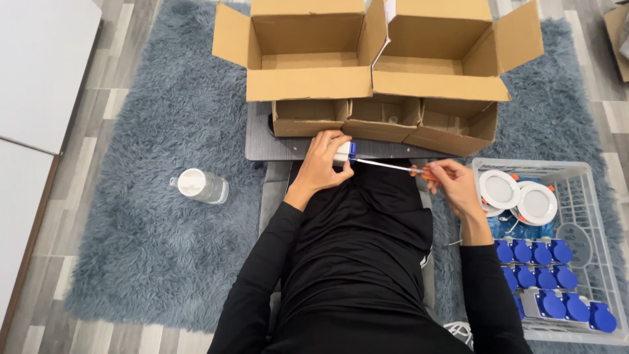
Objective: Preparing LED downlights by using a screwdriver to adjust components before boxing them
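My left hand (324, 164) grips a small white and blue device (344, 153) just in front of a dark low table (262, 141). A thin white cable (383, 164) runs from it rightward to my right hand (451, 185), which pinches the cable's orange end (426, 174). Both hands hover above my lap in black clothing. Three small open cardboard boxes (383, 118) stand on the table right behind my hands.
Two large open cardboard boxes (377, 49) sit behind the small ones. A white wire basket (583, 196) at my right holds round white lamps (517, 195) and several blue-capped parts (547, 275). A clear bottle (200, 185) lies on the grey shaggy rug (151, 216) at left.
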